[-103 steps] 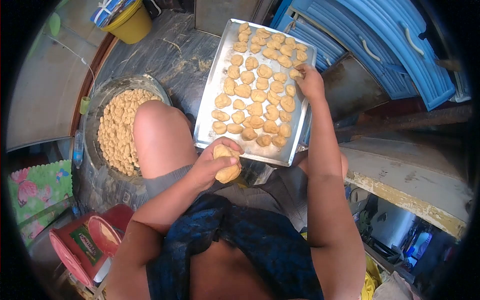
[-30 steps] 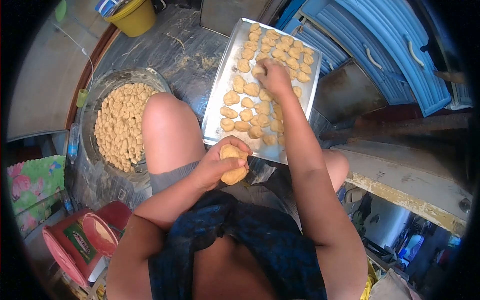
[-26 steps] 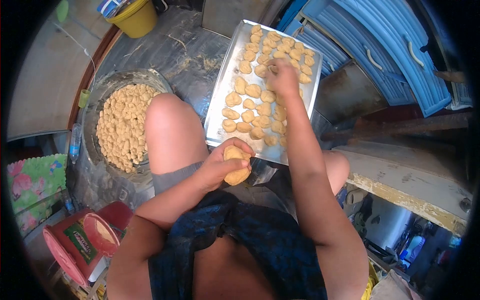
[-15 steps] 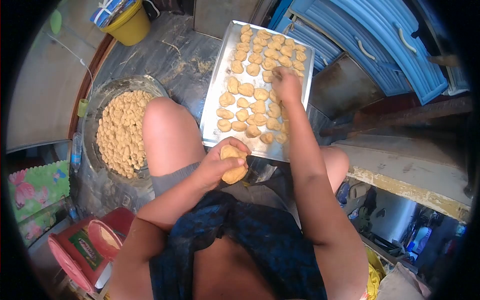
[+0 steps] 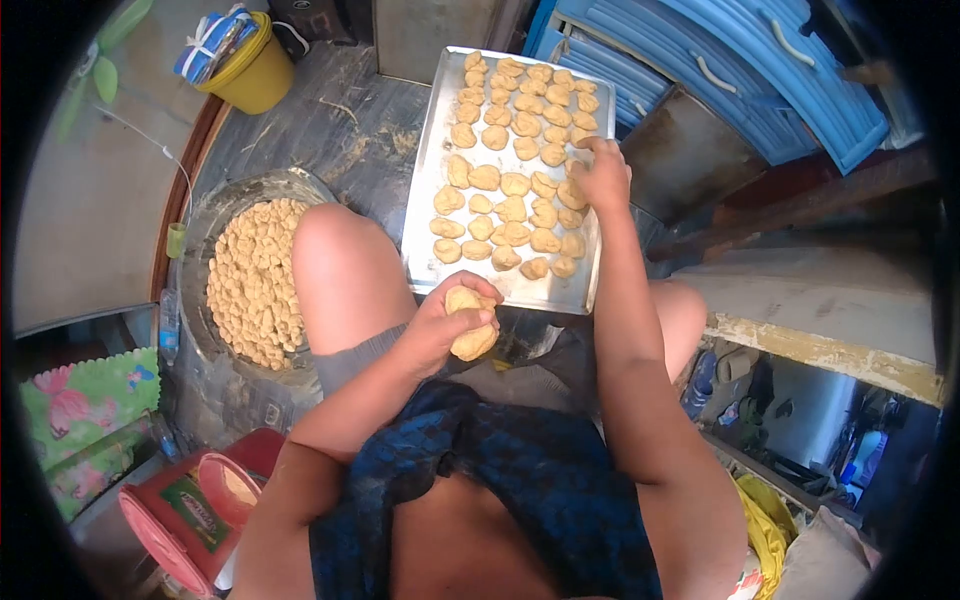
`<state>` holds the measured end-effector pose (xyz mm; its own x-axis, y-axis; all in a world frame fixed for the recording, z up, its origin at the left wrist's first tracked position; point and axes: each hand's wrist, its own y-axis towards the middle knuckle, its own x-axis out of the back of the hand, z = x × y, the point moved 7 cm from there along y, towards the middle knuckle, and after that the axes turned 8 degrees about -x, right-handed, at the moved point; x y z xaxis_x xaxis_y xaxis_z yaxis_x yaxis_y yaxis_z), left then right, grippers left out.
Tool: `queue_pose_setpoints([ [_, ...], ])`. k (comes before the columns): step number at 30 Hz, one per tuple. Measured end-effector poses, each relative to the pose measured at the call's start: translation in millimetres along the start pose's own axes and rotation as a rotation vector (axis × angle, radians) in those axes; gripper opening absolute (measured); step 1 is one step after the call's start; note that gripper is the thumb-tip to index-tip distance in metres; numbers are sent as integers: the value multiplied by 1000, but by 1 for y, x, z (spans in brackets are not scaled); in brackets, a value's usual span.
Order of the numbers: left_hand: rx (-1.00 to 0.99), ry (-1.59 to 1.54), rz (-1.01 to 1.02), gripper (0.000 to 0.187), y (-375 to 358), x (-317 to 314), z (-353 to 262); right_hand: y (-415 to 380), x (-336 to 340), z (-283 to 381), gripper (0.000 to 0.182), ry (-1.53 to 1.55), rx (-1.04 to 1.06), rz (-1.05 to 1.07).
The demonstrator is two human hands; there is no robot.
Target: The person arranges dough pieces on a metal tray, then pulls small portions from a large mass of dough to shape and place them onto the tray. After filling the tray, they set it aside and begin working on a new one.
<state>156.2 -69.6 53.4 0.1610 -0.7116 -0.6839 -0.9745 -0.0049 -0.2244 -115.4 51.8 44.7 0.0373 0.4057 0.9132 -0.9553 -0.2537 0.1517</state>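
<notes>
Tray [image 5: 423,220] between my knees, dough pieces [image 5: 484,177] in rows, bare strip along its near edge. Right hand [image 5: 603,174] at right rim, fingers curled, grip unclear; left hand [image 5: 452,322] closed round dough lump [image 5: 471,342].

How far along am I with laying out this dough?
Well along, it seems: rows of dough pieces cover most of the tray. Your left hand grips a dough lump; your right hand is at the tray's right side, its grip unclear. Left, probably: that lump, and perhaps the small pieces heaped in the basin.
</notes>
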Motion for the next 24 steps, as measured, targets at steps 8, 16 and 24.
queue_pose_setpoints([
  [8,7,21,-17,27,2,-2,1,0,-9,-20,29,183,40,-13],
  [16,-5,9,-42,27,3,-1,-3,-38,-13,-24,37,143,0,271],
  [24,10,33,12,24,0,4,12,-48,1,-14,31,155,26,-204],
])
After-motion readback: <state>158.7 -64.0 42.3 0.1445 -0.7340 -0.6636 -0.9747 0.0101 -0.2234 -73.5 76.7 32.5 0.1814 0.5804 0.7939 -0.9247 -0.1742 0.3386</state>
